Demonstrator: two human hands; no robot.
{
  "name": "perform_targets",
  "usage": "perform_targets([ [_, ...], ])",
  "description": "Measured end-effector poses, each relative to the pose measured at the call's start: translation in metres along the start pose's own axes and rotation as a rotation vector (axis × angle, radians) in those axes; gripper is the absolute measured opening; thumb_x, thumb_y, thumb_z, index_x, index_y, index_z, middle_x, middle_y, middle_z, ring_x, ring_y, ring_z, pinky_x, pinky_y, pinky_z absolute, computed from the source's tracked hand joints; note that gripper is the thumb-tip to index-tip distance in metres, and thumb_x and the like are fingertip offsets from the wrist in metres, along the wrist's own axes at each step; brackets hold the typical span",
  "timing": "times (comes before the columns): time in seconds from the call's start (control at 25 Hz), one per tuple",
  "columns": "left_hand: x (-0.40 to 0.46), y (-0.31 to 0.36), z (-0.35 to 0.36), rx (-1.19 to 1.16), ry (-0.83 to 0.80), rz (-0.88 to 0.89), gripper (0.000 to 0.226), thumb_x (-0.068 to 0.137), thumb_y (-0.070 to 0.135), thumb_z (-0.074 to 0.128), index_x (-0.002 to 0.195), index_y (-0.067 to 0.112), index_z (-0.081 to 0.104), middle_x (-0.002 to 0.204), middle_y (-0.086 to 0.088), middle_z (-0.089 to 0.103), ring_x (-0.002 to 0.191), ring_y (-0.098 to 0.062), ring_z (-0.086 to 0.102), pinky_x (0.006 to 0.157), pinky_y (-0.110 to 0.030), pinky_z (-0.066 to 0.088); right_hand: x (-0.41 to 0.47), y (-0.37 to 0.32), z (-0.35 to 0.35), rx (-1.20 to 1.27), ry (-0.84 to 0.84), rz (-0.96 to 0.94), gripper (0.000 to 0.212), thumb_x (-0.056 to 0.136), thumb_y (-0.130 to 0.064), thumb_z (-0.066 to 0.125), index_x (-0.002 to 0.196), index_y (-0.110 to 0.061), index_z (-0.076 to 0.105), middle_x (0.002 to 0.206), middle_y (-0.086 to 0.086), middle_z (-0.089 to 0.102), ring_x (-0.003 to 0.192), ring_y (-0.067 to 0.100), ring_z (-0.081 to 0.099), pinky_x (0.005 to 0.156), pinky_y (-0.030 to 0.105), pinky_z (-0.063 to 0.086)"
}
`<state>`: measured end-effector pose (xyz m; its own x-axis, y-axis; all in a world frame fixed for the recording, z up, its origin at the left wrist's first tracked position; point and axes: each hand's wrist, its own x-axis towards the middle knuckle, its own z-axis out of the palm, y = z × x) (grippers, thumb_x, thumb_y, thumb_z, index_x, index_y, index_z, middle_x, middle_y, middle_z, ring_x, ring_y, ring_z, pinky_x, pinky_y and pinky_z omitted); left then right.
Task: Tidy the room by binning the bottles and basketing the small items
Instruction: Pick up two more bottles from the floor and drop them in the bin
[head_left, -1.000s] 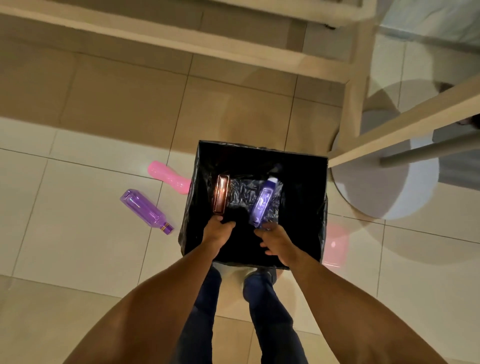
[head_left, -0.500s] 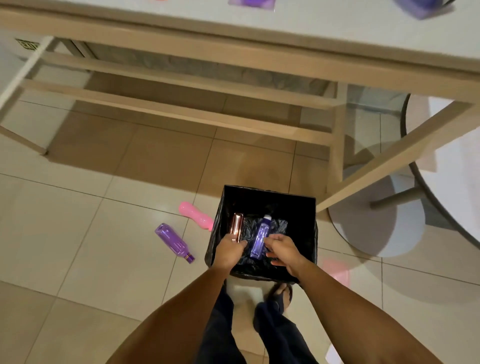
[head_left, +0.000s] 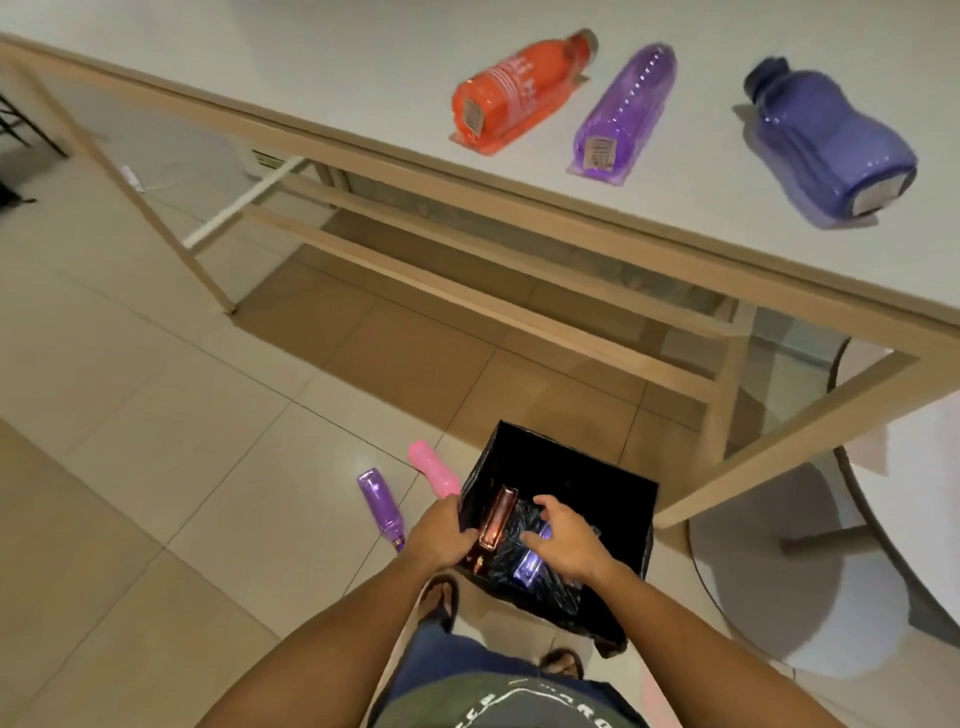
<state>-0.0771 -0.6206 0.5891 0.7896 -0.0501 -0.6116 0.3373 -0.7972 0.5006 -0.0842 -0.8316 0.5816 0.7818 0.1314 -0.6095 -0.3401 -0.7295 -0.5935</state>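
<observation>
Black plastic lines the square bin (head_left: 597, 478), which is seen standing on the tiled floor (head_left: 156, 415) just ahead of the person's sandalled feet. The left hand (head_left: 441, 535) is laid at the bin's near left rim, its fingers closed around the base of a copper-brown bottle (head_left: 497, 517) that leans inside the bin against the left wall. The right hand (head_left: 563, 540) is held over the bin's inside with fingers spread and apart, nothing gripped; a purple bottle (head_left: 530, 564) is seen beneath it on the crumpled liner, partly covered by the palm, whereas half a second ago that hand was drawn back at the near rim and the bottle was shown whole. Just left of the bin, a pink bottle (head_left: 434, 467) lies on the floor with its near end touching or hidden by the bin's corner, and a violet bottle (head_left: 382, 506) lies beside it, cap pointing toward the person. The view has been lifted and tilted since the earlier picture, so that much more of the white table (head_left: 311, 62) is shown. On it, well apart from the bin, three bottles are laid on their sides in a row: an orange bottle (head_left: 511, 91), a lilac bottle (head_left: 626, 111) and a dark blue bottle (head_left: 826, 140).
</observation>
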Motion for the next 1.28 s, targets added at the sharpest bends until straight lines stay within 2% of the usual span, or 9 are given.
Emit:
perform_targets([
  [0.08,-0.012,-0.006,-0.002,0.121,0.043,-0.028,0.060,0.093,0.034,0.061,0.144,0.011,0.040,0.137,-0.012,0.053,0.120,-0.025,0.056,0.096,-0.035,0.046,-0.002,-0.006,0.001,-0.143,-0.020,-0.069,0.069,0.091,-0.043,0.068,0.150,-0.017,0.041,0.142,0.010,0.055,0.130,0.027,0.052,0.107,0.037,0.044],
  [0.2,-0.032,-0.021,-0.002,0.331,0.161,-0.095,0.062,0.092,0.045,0.057,0.144,0.016,0.040,0.141,-0.010,0.050,0.127,-0.029,0.050,0.101,-0.043,0.043,-0.001,-0.014,0.008,-0.319,-0.100,-0.146,0.076,0.093,-0.044,0.062,0.157,-0.019,0.029,0.150,0.013,0.042,0.140,0.033,0.037,0.113,0.043,0.038],
  [0.32,-0.047,-0.043,-0.001,0.461,0.198,-0.143,0.070,0.093,0.053,0.049,0.150,0.016,0.030,0.155,-0.013,0.034,0.145,-0.036,0.028,0.114,-0.052,0.029,0.000,-0.021,0.021,-0.385,-0.140,-0.201,0.083,0.093,-0.046,0.063,0.160,-0.019,0.021,0.157,0.011,0.031,0.148,0.032,0.024,0.117,0.045,0.033],
  [0.44,-0.054,-0.068,-0.007,0.532,0.200,-0.159,0.082,0.095,0.059,0.043,0.158,0.016,0.014,0.165,-0.015,0.015,0.152,-0.040,0.009,0.121,-0.056,0.016,-0.001,-0.034,0.036,-0.409,-0.122,-0.227,0.086,0.093,-0.048,0.062,0.161,-0.019,0.018,0.162,0.010,0.025,0.151,0.032,0.019,0.121,0.045,0.030],
  [0.84,-0.046,-0.162,-0.067,0.551,0.190,-0.050,0.086,0.094,0.066,0.038,0.159,0.016,0.011,0.167,-0.013,0.008,0.153,-0.038,0.003,0.121,-0.055,0.014,0.002,-0.110,0.114,-0.458,-0.041,-0.141,0.089,0.089,-0.049,0.064,0.160,-0.020,0.019,0.159,0.011,0.028,0.147,0.035,0.026,0.117,0.047,0.034],
  [1.12,-0.050,-0.256,-0.127,0.503,0.152,-0.053,0.087,0.095,0.067,0.036,0.160,0.016,0.009,0.167,-0.012,0.005,0.153,-0.039,-0.001,0.122,-0.055,0.009,0.017,-0.187,0.179,-0.475,-0.011,-0.132,0.083,0.089,-0.047,0.061,0.158,-0.022,0.023,0.153,0.013,0.035,0.140,0.034,0.035,0.115,0.045,0.037],
  [1.28,-0.043,-0.283,-0.150,0.509,0.154,-0.085,0.088,0.094,0.068,0.035,0.159,0.016,0.009,0.168,-0.012,0.003,0.153,-0.041,-0.003,0.122,-0.057,0.007,0.028,-0.210,0.193,-0.492,-0.013,-0.123,0.085,0.087,-0.053,0.061,0.158,-0.025,0.022,0.153,0.009,0.036,0.140,0.029,0.037,0.116,0.042,0.037],
])
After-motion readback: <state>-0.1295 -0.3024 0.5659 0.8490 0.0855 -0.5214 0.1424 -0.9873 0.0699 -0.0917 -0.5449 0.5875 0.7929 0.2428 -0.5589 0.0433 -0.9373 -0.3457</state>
